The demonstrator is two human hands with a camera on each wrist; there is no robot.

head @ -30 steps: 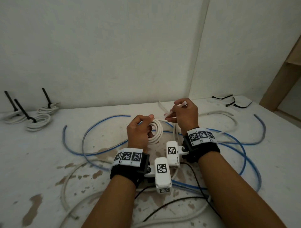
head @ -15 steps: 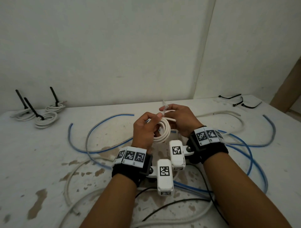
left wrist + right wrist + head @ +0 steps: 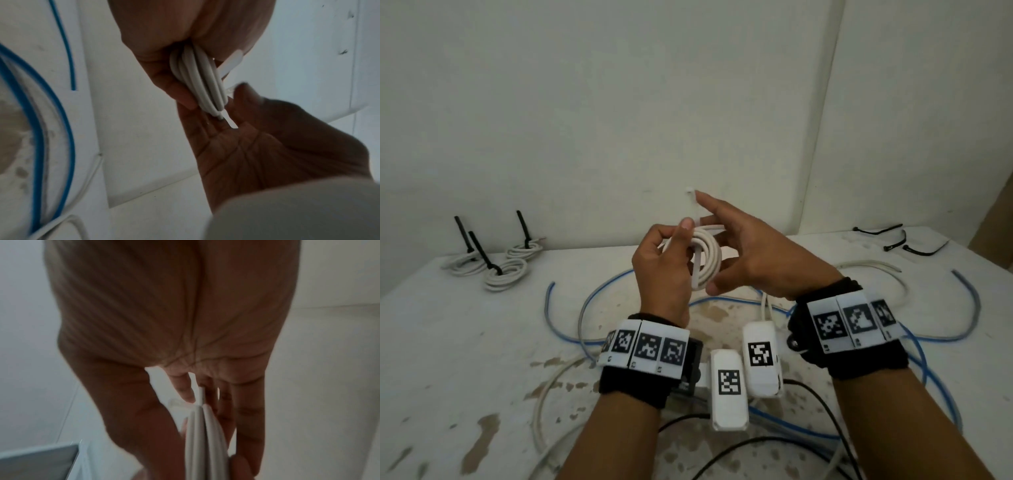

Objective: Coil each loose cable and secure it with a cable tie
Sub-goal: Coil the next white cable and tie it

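At frame centre, above the table [image 3: 465,342], the left hand [image 3: 661,270] grips the white coil [image 3: 707,260]. The right hand [image 3: 753,260], fingers spread, steadies the cable tie [image 3: 697,263] threaded through it. Loosening the left grip would let the loops spring apart; the unfastened tie could slide out.

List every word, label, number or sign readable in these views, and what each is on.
No readable words, brands or numbers.
Left wristband: black-and-white square marker patterns, no text.
Right wristband: the same.
Two white camera housings: one marker each.
Tiny marks under the wristband markers: too small to read.
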